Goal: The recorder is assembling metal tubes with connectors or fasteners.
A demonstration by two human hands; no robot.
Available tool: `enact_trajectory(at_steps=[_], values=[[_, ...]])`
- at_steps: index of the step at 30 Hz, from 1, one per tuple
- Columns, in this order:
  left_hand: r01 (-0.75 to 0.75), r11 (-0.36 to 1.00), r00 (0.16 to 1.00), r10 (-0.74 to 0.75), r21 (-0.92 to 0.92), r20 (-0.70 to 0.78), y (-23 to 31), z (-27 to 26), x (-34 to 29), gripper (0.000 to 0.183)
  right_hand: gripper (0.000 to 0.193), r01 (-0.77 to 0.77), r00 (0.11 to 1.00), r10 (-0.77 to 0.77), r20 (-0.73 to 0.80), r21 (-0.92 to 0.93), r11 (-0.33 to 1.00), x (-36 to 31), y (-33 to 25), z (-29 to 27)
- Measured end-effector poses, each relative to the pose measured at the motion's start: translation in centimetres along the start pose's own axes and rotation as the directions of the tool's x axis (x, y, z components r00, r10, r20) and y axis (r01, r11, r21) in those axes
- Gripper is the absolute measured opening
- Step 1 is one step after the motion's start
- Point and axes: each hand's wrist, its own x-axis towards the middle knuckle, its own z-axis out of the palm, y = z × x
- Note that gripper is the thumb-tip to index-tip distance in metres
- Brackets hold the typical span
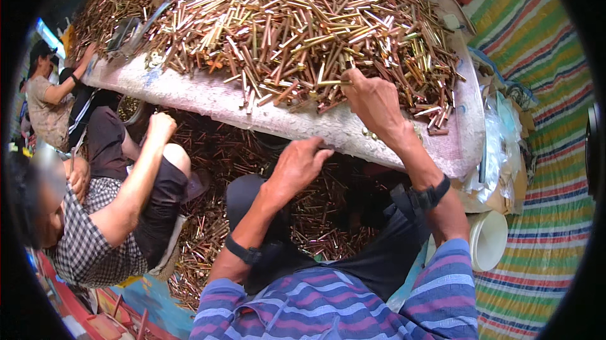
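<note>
A broad heap of thin brass-coloured metal rods (pixel 297 31) covers the padded table (pixel 208 97) in front of me. At the heap's near right side, my right hand (pixel 374 101) is closed in a pinch. One rod (pixel 329 82) sticks out to the left from its fingertips. My left hand (pixel 295 168) hovers by the table's near edge, lower and to the left. Its thumb and forefinger point right with a small gap between them, and no held thing shows there. The other fingers are partly hidden.
More rods (pixel 202 239) lie below the table around my legs. On the left, a person in a checked shirt (pixel 95 226) sits close; another person (pixel 53 94) is farther back. At right are a white bucket (pixel 489 241), plastic bags (pixel 502 144) and a striped sheet (pixel 536 214).
</note>
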Motion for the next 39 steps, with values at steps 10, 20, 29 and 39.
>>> enact_trajectory(at_steps=[10,20,29,39], values=[[-0.169,0.986,0.984,0.167,0.019,0.063,-0.1,1.6,0.2,0.042,0.016,-0.030,0.990,0.003,0.142,0.188,0.982,-11.5,0.4,-0.1],[-0.097,0.993,0.986,0.085,0.075,0.145,0.4,1.9,0.3,0.018,0.026,-0.168,0.983,0.131,0.125,0.361,0.917,-11.5,1.6,-1.7],[-0.038,0.998,0.995,0.034,0.046,0.091,1.2,1.5,0.5,0.017,0.035,-0.356,0.934,0.356,0.033,0.157,0.921,-11.4,11.2,-1.4],[0.075,0.996,0.990,-0.069,-0.052,0.123,1.7,1.1,0.4,0.021,0.031,-0.387,0.921,0.382,0.075,0.080,0.918,-11.1,12.8,0.8]])
